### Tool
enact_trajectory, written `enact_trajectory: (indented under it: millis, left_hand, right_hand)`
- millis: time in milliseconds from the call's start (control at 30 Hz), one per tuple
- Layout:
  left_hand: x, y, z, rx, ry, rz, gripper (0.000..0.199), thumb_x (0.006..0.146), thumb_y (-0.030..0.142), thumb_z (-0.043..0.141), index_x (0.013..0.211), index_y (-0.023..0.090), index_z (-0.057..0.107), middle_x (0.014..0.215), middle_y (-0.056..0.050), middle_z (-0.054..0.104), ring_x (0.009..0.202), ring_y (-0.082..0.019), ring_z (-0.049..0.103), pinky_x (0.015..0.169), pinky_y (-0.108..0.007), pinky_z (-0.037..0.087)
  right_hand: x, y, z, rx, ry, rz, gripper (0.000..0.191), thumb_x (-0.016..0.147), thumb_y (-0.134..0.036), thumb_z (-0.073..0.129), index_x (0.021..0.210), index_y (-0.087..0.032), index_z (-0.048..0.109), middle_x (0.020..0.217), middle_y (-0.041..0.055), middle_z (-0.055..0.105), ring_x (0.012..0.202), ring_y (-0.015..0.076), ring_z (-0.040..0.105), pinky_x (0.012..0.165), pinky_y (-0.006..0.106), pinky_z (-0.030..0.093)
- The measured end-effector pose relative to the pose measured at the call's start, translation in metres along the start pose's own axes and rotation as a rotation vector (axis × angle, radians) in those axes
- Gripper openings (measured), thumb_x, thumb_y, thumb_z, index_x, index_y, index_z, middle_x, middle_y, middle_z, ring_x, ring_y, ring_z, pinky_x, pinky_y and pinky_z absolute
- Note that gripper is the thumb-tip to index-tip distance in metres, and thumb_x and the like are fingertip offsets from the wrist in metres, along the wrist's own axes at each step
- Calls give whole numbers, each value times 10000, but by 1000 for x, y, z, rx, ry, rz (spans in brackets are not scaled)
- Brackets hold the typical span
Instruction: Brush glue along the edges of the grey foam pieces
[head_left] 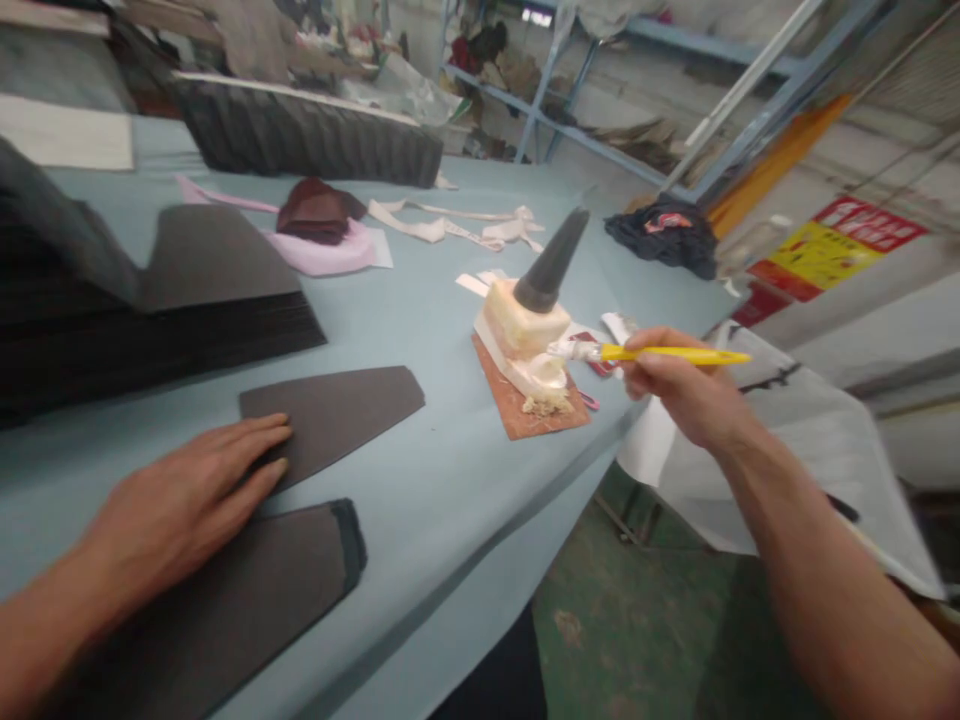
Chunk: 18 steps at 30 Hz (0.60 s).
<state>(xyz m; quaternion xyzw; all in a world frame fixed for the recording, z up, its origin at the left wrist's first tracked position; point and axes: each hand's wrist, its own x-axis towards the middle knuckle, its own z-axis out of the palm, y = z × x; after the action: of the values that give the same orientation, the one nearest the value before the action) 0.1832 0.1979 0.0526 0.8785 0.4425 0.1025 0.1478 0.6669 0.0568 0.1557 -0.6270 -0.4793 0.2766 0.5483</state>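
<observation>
My left hand lies with its fingers stretched over the edge of a flat dark grey panel on the table. Below it rests a second dark panel with a darker strip along its end, partly covered by my left hand and forearm. My right hand grips a yellow-handled brush. White paste coats the bristles, which are at the glue container, a cream block-like tub with a black cone on top. Under the tub is a brown board with dried glue crumbs.
A tall stack of dark panels stands at the left. Pink and maroon cloth, white strips and a row of black pieces lie farther back. Dark cloth sits at the far right edge, beside blue shelving.
</observation>
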Motion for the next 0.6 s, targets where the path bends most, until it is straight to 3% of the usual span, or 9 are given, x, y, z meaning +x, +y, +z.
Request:
enact_trajectory:
  millis: [67, 167, 367, 467, 600]
  left_hand:
    - [-2, 3, -4, 11, -76, -19, 670, 977, 595, 345, 1362, 184, 707, 1520, -103, 642, 1394, -341, 630, 1263, -558, 480]
    - [-1, 9, -7, 17, -80, 1, 648, 1010, 547, 307, 1358, 177, 710, 1522, -108, 640, 1396, -335, 632, 1259, -564, 491]
    - [-2, -3, -7, -28, -41, 119, 569, 1065, 428, 295, 1351, 178, 718, 1491, -92, 667, 1357, -301, 653, 1235, -531, 524]
    - [0, -16, -8, -92, -59, 187, 513, 1075, 400, 335, 1344, 189, 718, 1482, -91, 674, 1360, -290, 641, 1220, -520, 527]
    - [4, -24, -10, -161, -67, 249, 456, 1076, 387, 397, 1342, 211, 723, 1488, -85, 671, 1341, -279, 646, 1220, -500, 507]
  right_hand:
    - [0, -7, 32, 95, 18, -54, 219, 771, -374, 842, 886, -227, 729, 670, -21, 663, 541, 113, 548, 478, 233, 435]
    - [1, -17, 90, 204, 13, -91, 261, 832, -443, 866, 868, -224, 728, 641, -39, 646, 502, 83, 532, 461, 205, 422]
    - [1, -10, 200, 169, -170, -85, 481, 870, -667, 818, 814, -207, 689, 600, -44, 623, 496, 81, 530, 470, 215, 438]
    - [-5, 0, 230, 184, -262, -21, 530, 852, -723, 805, 796, -211, 681, 579, -44, 610, 477, 83, 513, 449, 225, 423]
    - [-14, 4, 249, 163, -339, 49, 550, 835, -749, 805, 801, -217, 670, 568, -43, 601, 457, 88, 495, 423, 236, 404]
